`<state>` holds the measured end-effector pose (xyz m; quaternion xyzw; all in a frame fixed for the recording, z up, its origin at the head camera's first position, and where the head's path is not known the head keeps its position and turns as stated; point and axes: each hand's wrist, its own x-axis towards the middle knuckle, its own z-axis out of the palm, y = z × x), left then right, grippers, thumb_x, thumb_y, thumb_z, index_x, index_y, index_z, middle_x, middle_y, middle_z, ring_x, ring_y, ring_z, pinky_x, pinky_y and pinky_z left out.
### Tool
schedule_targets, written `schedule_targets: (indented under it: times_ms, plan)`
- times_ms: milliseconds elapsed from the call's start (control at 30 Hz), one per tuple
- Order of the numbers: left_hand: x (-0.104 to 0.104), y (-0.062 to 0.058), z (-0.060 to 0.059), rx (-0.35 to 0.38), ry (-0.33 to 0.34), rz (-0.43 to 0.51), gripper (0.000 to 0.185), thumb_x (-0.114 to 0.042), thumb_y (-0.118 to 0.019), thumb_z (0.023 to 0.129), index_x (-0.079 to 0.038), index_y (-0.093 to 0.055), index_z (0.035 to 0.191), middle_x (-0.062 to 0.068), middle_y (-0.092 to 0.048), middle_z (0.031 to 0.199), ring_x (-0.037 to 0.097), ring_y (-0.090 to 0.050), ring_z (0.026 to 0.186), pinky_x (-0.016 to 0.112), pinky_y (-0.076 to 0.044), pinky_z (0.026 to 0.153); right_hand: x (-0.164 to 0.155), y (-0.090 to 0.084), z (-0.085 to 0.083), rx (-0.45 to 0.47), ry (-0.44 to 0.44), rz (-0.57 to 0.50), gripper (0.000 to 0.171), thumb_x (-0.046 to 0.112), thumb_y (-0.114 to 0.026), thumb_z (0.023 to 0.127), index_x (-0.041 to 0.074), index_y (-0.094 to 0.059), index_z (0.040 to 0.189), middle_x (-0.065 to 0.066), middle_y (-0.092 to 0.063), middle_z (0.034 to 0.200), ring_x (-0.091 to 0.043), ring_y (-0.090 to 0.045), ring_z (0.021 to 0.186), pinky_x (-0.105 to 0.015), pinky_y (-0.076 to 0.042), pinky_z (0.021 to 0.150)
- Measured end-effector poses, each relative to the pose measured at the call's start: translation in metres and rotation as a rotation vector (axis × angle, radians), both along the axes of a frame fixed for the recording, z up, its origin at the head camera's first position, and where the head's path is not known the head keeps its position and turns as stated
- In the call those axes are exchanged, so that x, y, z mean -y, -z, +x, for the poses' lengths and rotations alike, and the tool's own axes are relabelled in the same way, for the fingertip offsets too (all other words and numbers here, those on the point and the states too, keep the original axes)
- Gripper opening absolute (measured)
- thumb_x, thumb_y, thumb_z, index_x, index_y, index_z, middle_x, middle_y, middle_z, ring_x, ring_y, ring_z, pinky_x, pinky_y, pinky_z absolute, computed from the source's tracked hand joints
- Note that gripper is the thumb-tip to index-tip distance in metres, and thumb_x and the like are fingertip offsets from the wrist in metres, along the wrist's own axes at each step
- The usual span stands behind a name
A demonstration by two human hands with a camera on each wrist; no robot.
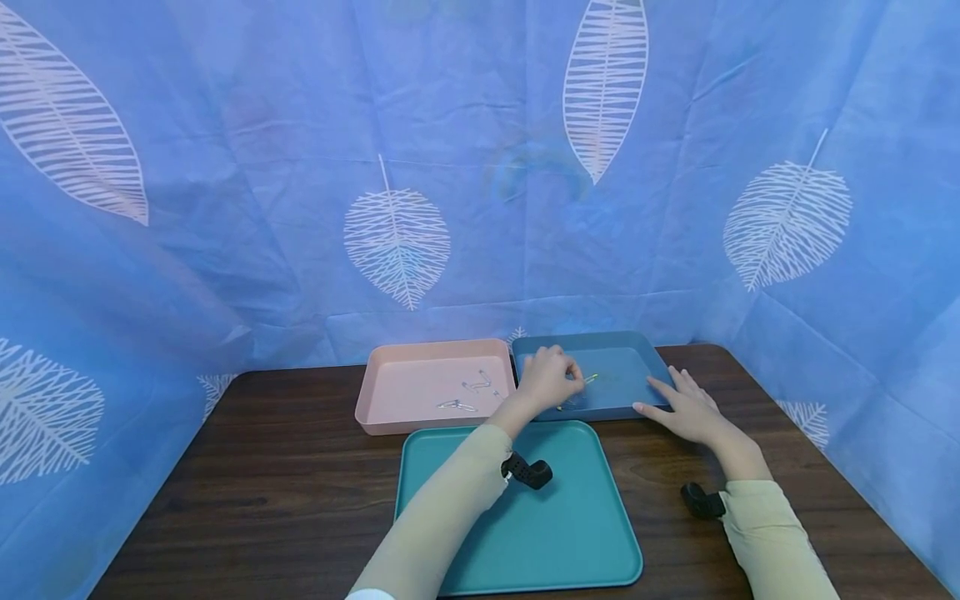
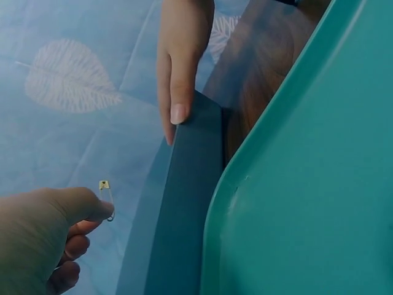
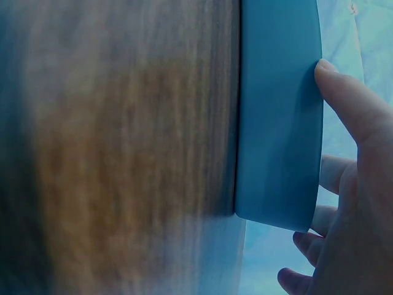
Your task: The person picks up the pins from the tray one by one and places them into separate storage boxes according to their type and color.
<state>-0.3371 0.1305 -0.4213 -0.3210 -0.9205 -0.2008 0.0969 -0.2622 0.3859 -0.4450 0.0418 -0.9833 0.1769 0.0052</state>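
Observation:
My left hand is over the blue tray, its thumb and finger pinching a safety pin with a yellow cap. The pin's capped end points away from the fingertips, and its coil end is near the thumb. At the tray's right side, my right hand has its fingers spread, the thumb touching the rim in the right wrist view. Partly hidden below the left hand, a few small pins lie in the blue tray. Silver safety pins lie in the pink tray to the left.
A teal tray sits in front of both smaller trays, under the left forearm. All stand on a dark wooden table. A blue curtain with white leaf prints hangs behind and at the sides.

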Motion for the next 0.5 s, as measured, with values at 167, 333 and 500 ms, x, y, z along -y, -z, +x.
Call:
schedule_targets:
  times_ms: [167,333,500]
  plan:
    - [-0.008,0.004,-0.009,-0.013,-0.053,-0.01,0.017,-0.029,-0.061,0.093,-0.028,-0.07,0.078,-0.006,-0.057,0.088,0.013,-0.042,0.076,0.027,-0.029,0.067,0.001,-0.001,0.0,-0.001,0.002,0.005,0.086,0.058,-0.056,0.091,-0.002,-0.035,0.148,-0.039,-0.011,0.154,-0.057,-0.007,0.143,-0.077,-0.012,0.105]
    - [-0.016,0.01,-0.016,0.013,-0.089,-0.002,0.022,-0.029,-0.06,0.095,-0.028,-0.069,0.075,-0.006,-0.058,0.091,0.014,-0.042,0.078,0.028,-0.029,0.068,0.0,0.0,0.0,-0.001,0.007,0.008,0.085,0.058,-0.056,0.091,-0.002,-0.035,0.148,-0.039,-0.011,0.154,-0.057,-0.007,0.143,-0.078,-0.012,0.105]
    - [-0.022,0.012,-0.023,0.055,-0.129,0.006,0.019,-0.032,-0.062,0.095,-0.03,-0.072,0.079,-0.006,-0.061,0.1,0.015,-0.048,0.087,0.03,-0.036,0.074,0.0,0.001,-0.001,-0.003,0.006,0.011,0.085,0.058,-0.056,0.091,-0.002,-0.035,0.148,-0.039,-0.01,0.154,-0.057,-0.007,0.143,-0.077,-0.012,0.105]
